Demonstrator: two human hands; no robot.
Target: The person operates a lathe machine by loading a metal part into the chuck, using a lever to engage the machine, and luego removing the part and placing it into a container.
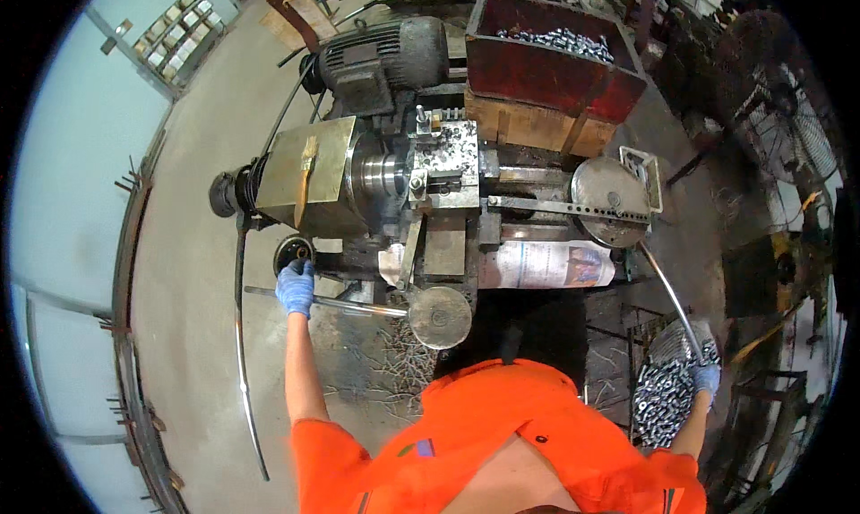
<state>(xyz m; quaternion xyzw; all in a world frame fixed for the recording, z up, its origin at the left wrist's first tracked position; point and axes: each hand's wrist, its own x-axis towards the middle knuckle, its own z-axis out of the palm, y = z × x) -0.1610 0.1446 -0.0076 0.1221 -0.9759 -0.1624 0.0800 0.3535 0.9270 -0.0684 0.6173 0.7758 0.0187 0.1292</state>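
Observation:
My left hand (296,288), in a blue glove, reaches to a small black round handwheel (287,248) at the left of the lathe. Its fingers are closed at the wheel's near edge. A metal bar (358,308), fixed to a round metal disc (440,318), passes under or beside this hand. Off to the right, my other gloved hand, the right (707,380), closes around the lower end of a long steel lever (672,292). That lever slants down from a larger round disc (611,192). Below the right hand lies a heap of small metal parts (661,399).
The lathe's tool block (451,151) sits mid-view, beside the chuck (383,175). A wooden-handled brush (305,178) lies on the headstock cover (291,165). Behind stand a motor (385,57) and a red bin (546,75) with metal parts. Metal shavings (403,353) litter the floor.

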